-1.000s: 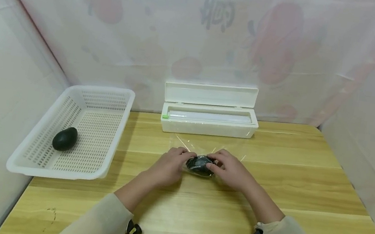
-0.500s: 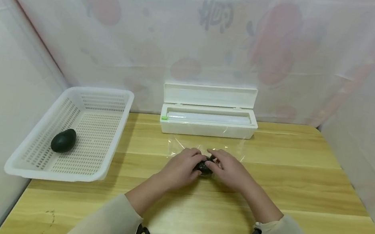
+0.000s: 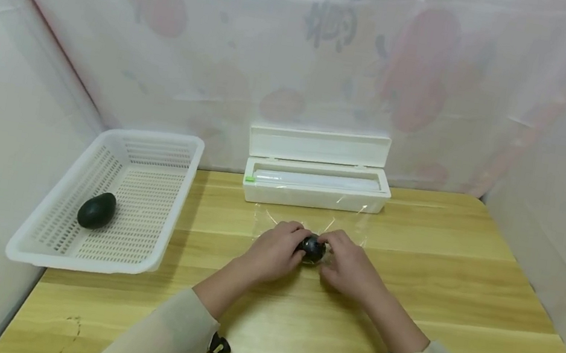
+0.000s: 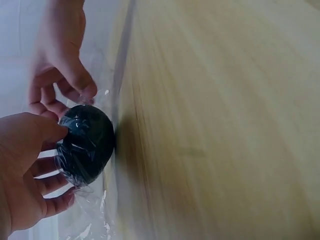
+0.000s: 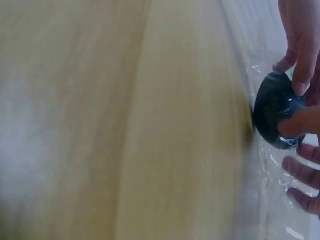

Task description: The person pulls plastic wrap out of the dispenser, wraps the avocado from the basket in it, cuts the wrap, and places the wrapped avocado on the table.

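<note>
A dark fruit [image 3: 313, 249] is sitting near the centre of the head view, showing a smooth, near-black green, rounded body, with clear film [image 4: 90, 215] clinging to it in wrinkles and catching bright streaks of light. In the left wrist view the film is trailing loosely below the fruit.

Faint dark characters [image 3: 333, 24] are showing on the patterned backdrop [image 3: 226, 40] at upper centre, too pale for me to read.

The fruit is resting between the two hands. The left hand [image 3: 274, 251] is holding its left side, thumb and fingers curving around it. The right hand [image 3: 349, 266] is reaching to its right end, fingers bent and partly spread, the thumb touching the fruit in the right wrist view; I cannot tell whether it is pinching the film.

Just above the hands in the head view, a white box [image 3: 315, 199] is standing with its lid raised, holding a pale roll [image 3: 315, 179] with a green tab [image 3: 249, 179] at its left end. At left, a white basket [image 3: 175, 218] is holding a second dark fruit [image 3: 97, 210]. Everything is resting on a wood-grain table [image 3: 265, 332].
</note>
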A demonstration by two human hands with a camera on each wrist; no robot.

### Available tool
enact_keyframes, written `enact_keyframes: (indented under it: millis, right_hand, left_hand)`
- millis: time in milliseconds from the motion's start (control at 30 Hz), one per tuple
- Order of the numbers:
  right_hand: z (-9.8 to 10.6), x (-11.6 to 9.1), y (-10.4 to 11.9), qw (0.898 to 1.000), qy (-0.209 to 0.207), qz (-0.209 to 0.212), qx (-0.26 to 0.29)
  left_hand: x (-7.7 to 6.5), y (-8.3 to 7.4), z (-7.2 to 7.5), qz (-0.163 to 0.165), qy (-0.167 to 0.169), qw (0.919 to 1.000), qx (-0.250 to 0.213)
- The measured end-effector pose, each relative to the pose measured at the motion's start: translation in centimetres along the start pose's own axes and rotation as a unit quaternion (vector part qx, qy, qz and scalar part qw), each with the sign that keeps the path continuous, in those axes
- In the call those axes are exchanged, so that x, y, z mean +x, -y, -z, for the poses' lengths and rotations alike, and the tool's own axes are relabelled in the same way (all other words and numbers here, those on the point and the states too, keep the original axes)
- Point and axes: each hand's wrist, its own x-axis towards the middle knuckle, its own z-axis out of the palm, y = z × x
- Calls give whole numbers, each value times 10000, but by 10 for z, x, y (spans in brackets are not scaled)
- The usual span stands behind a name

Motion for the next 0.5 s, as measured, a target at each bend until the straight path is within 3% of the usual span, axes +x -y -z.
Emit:
enact_keyframes:
  millis: [200,367,500]
  right_hand:
    - [-6,3,-4,9970,51,-756,-160]
    - [-7,7,-3,9959,49,-864,-268]
    - [-6,9,-4,9961,58,-846,-257]
  left_hand:
    - [3,1,-2,111,204,9995,202]
    - [3,1,-4,320,319,9990,66]
    - [3,3,-8,452,217,9987,-51]
